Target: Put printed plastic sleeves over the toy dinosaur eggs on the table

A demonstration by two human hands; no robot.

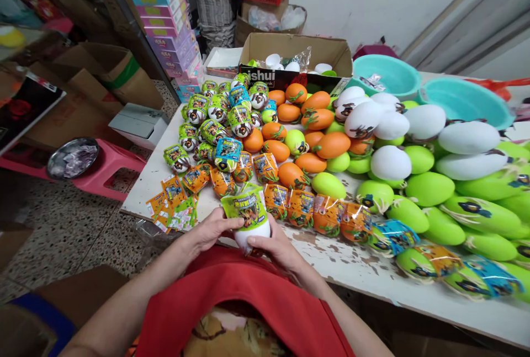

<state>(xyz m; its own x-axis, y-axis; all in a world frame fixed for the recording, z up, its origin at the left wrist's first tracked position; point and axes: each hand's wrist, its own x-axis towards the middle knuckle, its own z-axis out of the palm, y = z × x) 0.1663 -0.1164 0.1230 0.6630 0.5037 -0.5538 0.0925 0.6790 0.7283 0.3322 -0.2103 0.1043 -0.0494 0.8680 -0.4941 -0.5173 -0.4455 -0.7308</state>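
Note:
Between my two hands, just in front of the table's near edge, is a white plastic egg [253, 235] with a green printed wrapper [247, 208] around its upper part. My left hand [213, 229] grips it from the left, the thumb lying over the wrapper. From the right, my right hand [276, 244] closes on the egg's lower part with the thumb in front. Just beyond stand orange-wrapped eggs [300, 208] in a row. Left of my hands lies a pile of flat orange and green wrappers [176, 202].
White and green eggs [430, 188] crowd the table's right side, orange eggs [333, 145] the middle, wrapped eggs [213, 131] the left. Behind are a cardboard box [296, 45] and two turquoise basins [387, 73]. A pink stool [110, 172] holds a metal bowl [72, 142].

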